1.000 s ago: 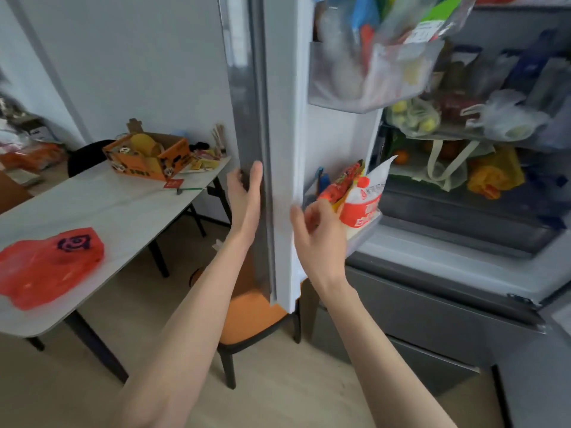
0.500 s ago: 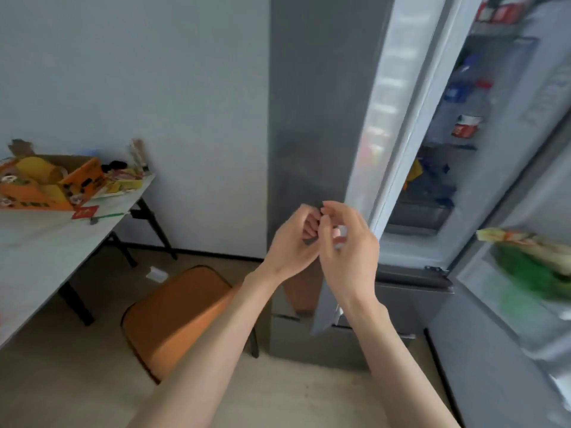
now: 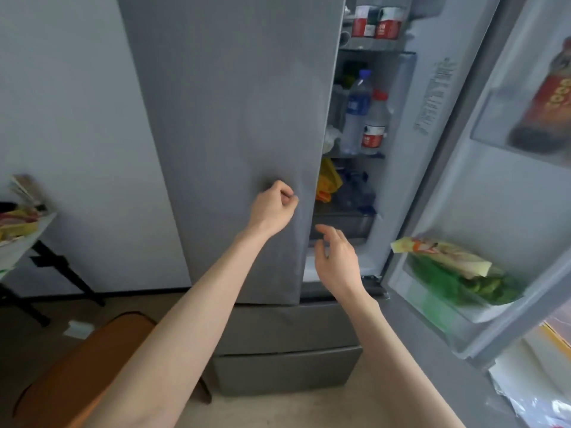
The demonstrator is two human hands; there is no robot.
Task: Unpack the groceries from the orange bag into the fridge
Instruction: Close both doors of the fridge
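The grey fridge's left door [image 3: 234, 118] stands nearly closed, its right edge a narrow gap from the cabinet. My left hand [image 3: 273, 206] is curled into a loose fist against that door's front, holding nothing. My right hand [image 3: 335, 257] hovers open, fingers spread, just below the gap, empty. The right door [image 3: 494, 186] hangs wide open; its lower bin holds green vegetables in a packet [image 3: 457, 273], its upper bin a dark bottle [image 3: 550, 97]. Inside I see water bottles [image 3: 366, 115], cans [image 3: 375, 21] and a yellow bag [image 3: 329, 180]. The orange bag is out of view.
An orange chair [image 3: 83, 369] stands low at the left, in front of the fridge drawers [image 3: 287, 359]. A table edge with packets [image 3: 18, 220] shows at the far left. Plastic wrapping [image 3: 537, 390] lies on the floor at the right.
The left fridge door has swung from wide open to nearly closed. My hands came together, then parted; the left now rests on the door front. My view turned right, away from the table.
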